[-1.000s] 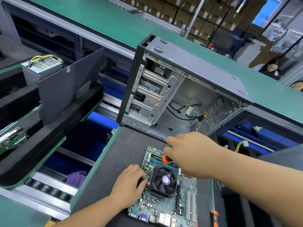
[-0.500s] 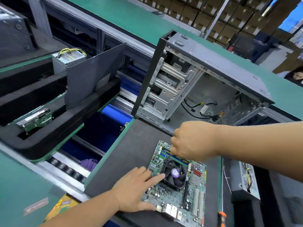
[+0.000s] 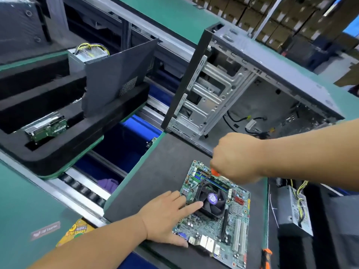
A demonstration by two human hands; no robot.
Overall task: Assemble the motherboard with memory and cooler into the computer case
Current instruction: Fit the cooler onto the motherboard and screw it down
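Note:
A green motherboard (image 3: 229, 228) lies flat on a dark foam pad (image 3: 165, 167). A black cooler fan (image 3: 212, 199) with a purple hub sits on it, beside a memory stick (image 3: 218, 182). My left hand (image 3: 169, 216) lies flat on the board's left edge, fingers spread, fingertips touching the cooler. My right hand (image 3: 235, 158) is a fist around an orange-handled screwdriver (image 3: 214, 172), its tip at the cooler's far corner. The open computer case (image 3: 242, 84) lies on its side just beyond the pad, with loose cables inside.
A second orange screwdriver (image 3: 265, 257) lies at the pad's right edge. A power supply (image 3: 295, 206) sits in foam on the right. On the left, a foam tray (image 3: 58, 148) holds a drive (image 3: 46, 127), a side panel (image 3: 116, 78) and another power supply (image 3: 87, 53). Rollers run between trays.
My view has shifted left and down. My left hand slid toward me along the board's left edge and flattened. My right hand stays on the screwdriver at the cooler's far corner.

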